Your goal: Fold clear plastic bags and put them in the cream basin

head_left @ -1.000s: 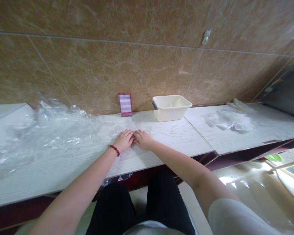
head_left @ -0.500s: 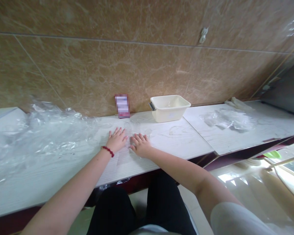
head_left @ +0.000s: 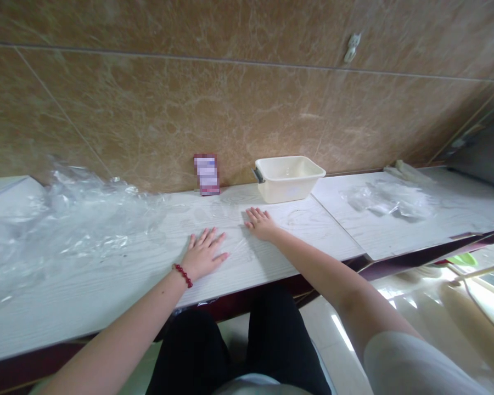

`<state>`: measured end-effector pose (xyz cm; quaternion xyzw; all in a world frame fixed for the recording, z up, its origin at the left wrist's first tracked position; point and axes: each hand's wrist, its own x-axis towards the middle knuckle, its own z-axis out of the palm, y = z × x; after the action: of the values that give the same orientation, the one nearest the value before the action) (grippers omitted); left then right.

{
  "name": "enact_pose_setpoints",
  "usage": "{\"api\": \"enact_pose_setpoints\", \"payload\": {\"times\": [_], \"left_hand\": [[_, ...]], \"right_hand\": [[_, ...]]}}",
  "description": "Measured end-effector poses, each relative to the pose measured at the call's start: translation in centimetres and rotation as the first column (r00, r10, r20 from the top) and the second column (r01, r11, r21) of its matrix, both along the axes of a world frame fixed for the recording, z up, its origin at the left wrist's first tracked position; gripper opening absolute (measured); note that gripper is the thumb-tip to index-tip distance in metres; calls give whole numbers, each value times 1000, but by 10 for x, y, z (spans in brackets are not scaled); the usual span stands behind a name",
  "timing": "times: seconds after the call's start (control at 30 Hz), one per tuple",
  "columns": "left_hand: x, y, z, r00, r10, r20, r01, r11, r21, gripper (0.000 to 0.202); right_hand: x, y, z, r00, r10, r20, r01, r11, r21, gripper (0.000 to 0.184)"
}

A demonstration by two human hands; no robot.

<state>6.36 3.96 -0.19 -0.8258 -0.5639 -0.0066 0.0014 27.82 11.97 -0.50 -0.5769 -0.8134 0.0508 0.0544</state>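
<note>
My left hand (head_left: 205, 254) lies flat near the front of the white wood-grain tabletop (head_left: 140, 285), fingers spread. A dark red bead bracelet (head_left: 183, 275) circles that wrist. Further back and to the right, my right hand (head_left: 262, 224) rests palm down with its fingers stretched out. Between and under the hands lies a thin clear plastic bag or sheet (head_left: 237, 241), hard to make out against the white surface. Neither hand grips anything. Behind the right hand stands a cream plastic tub (head_left: 290, 189) with a grey handle.
A large heap of crumpled clear plastic (head_left: 94, 214) covers the left side. More clear plastic bags (head_left: 391, 200) lie on the right. A small red-edged card or packet (head_left: 207, 174), blurred out, leans on the brown tiled wall (head_left: 148, 109).
My hands have moved apart across the clear plastic. The right one slid back and to the right, toward the tub; the left one came slightly nearer to me.
</note>
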Motion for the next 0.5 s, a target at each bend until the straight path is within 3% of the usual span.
{"api": "enact_pose_setpoints", "payload": {"times": [0.1, 0.2, 0.33, 0.5], "left_hand": [[-3, 0, 1, 999, -28, 15, 29, 1000, -12, 60], [-7, 0, 1, 999, -44, 27, 45, 999, -23, 61], [-8, 0, 3, 998, -47, 44, 48, 998, -35, 60], [3, 5, 13, 996, -69, 60, 70, 997, -11, 60]], "right_hand": [[26, 17, -1, 997, -82, 4, 82, 996, -42, 55], [41, 24, -3, 994, -110, -22, 111, 994, 10, 50], [46, 22, -3, 990, -98, -102, 112, 983, 143, 40], [39, 15, -2, 984, -14, -176, 44, 984, 172, 36]]}}
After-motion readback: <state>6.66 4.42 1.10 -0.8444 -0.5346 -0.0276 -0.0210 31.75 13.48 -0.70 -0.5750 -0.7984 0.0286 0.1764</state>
